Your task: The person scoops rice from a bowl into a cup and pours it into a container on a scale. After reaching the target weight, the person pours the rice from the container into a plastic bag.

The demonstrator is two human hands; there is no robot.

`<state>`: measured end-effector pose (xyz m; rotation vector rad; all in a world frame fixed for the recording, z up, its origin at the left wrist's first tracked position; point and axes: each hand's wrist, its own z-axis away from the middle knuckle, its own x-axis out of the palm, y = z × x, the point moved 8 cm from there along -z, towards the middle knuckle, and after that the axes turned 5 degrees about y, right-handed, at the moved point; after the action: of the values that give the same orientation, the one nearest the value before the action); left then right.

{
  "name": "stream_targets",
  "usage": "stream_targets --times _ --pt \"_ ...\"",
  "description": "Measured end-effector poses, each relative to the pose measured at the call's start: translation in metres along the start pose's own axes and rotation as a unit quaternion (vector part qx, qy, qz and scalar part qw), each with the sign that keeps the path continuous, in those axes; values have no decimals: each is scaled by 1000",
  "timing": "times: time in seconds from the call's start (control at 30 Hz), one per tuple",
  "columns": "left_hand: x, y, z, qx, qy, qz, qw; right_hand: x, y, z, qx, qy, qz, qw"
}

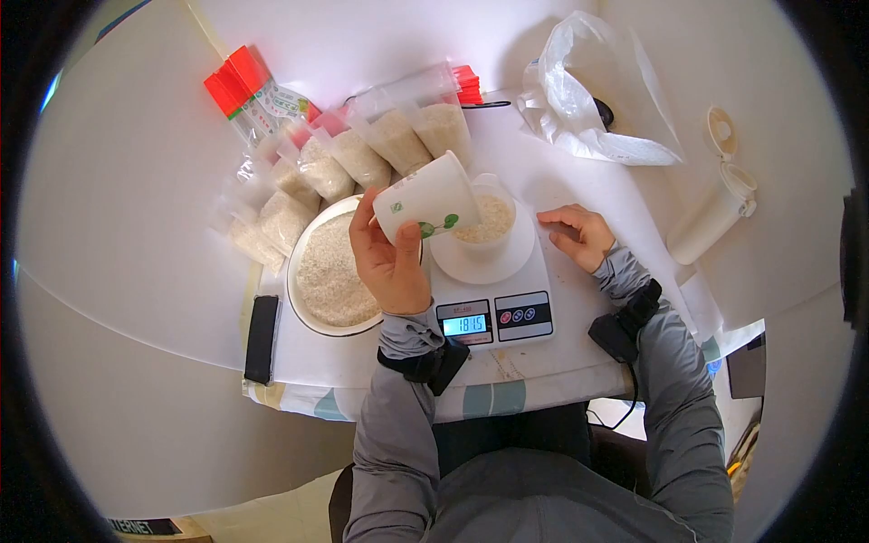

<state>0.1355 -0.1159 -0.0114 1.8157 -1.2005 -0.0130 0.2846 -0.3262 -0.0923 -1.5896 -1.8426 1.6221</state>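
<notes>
My left hand [391,258] is closed around a white paper cup [425,201] with green leaves printed on it. The cup is tilted, its mouth at the edge of a small white container [491,220] that holds rice. That container stands on the round plate of a white kitchen scale [534,299], whose lit display [464,324] seems to read 181.5. To the right of the scale, my right hand [584,237] rests with nothing in it, index finger and thumb apart. Under and left of my left hand sits a white bowl [291,288] of rice, partly hidden by that hand.
Several clear bags of rice [360,161] stand in a row behind the bowl, with red-topped packaging [244,81] at back left. A white plastic bag [579,100] and an open-lidded cream bottle [715,213] are at right. A black block [262,338] lies at the left edge.
</notes>
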Motion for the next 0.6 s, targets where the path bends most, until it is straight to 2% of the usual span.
stream_targets --times 0.37,0.43,0.6 --pt "-3 -1 -1 10 10 -1 1000 -1 -1 0 -14 3 1 1000" --pt "-5 -2 -1 10 14 -3 1000 1 -1 0 29 -29 13 999" --pt "-6 -5 -1 -9 18 12 1000 1 -2 0 19 -22 9 1000"
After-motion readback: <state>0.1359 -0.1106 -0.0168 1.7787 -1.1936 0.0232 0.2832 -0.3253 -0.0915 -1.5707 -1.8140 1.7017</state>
